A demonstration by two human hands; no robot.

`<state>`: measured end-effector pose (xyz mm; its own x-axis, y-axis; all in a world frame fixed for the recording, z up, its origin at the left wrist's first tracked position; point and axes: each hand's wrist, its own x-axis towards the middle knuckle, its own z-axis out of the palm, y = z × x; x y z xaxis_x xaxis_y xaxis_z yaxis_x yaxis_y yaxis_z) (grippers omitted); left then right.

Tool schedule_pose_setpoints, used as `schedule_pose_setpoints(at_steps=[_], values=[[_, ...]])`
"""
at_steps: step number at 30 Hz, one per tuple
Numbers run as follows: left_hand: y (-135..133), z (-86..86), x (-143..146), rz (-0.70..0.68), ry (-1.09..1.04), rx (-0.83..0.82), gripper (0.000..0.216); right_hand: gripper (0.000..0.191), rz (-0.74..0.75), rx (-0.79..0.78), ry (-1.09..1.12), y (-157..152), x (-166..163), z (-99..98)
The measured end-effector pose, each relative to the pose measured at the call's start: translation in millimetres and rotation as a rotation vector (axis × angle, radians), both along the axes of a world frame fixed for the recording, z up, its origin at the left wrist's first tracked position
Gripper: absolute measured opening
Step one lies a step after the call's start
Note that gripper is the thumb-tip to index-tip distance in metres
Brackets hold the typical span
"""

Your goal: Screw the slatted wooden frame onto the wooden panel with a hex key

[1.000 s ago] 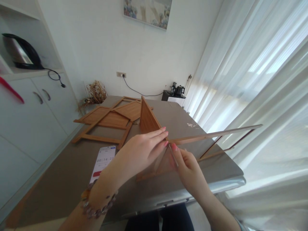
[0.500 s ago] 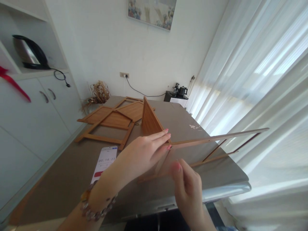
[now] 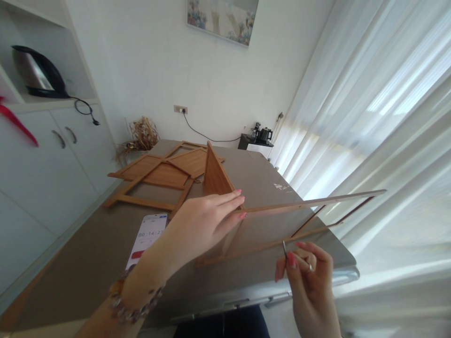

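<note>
My left hand (image 3: 207,216) lies over the corner where an upright wooden panel (image 3: 216,176) meets a wooden frame (image 3: 310,203). Its fingers are together and hold that joint; the palm side is hidden. The frame reaches right, past the table's edge, and its lower rail is near the tabletop. To the right, in front of that rail, my right hand (image 3: 308,274) pinches a thin, short metal hex key (image 3: 284,249) between thumb and fingers. The tool's tip points up and is clear of the wood.
A phone (image 3: 146,237) showing a timer lies by my left forearm on the brown table (image 3: 253,169). Flat wooden panels and frames (image 3: 155,171) overlap at the back left. Small metal hardware (image 3: 198,180) lies beside them. A white curtain (image 3: 398,141) hangs on the right.
My right hand has moved right, away from the joint, and the hex key now shows in its fingers. My left hand stays on the corner. The whole view has shifted slightly.
</note>
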<state>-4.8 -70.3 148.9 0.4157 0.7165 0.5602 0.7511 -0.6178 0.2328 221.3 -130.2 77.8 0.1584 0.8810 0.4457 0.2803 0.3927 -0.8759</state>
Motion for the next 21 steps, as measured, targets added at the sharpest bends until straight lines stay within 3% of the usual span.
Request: schedule_pose_setpoints(at_steps=[2,6,9,12,17,21], values=[[1.3,0.2,0.0,0.001,0.014,0.034,0.042,0.011,0.052,0.007,0.040,3.4,3.9,-3.1],[2.8,0.5,-1.7,-0.017,0.012,-0.007,0.043,0.023,0.190,-0.093,0.103,15.7,12.3,-20.4],[2.9,0.6,-3.6,-0.042,0.003,-0.045,0.042,0.022,0.245,-0.147,0.176,19.4,18.7,-38.8],[3.4,0.0,-4.8,-0.056,-0.014,-0.068,0.042,0.032,0.276,-0.234,0.113,15.3,22.1,-49.4],[4.4,-2.3,-3.5,-0.037,-0.033,-0.060,0.043,0.026,0.165,-0.153,-0.042,9.9,17.4,-43.6],[4.6,-4.1,-3.2,-0.036,-0.039,-0.047,0.043,0.025,0.202,-0.062,-0.075,12.3,11.2,-35.8]])
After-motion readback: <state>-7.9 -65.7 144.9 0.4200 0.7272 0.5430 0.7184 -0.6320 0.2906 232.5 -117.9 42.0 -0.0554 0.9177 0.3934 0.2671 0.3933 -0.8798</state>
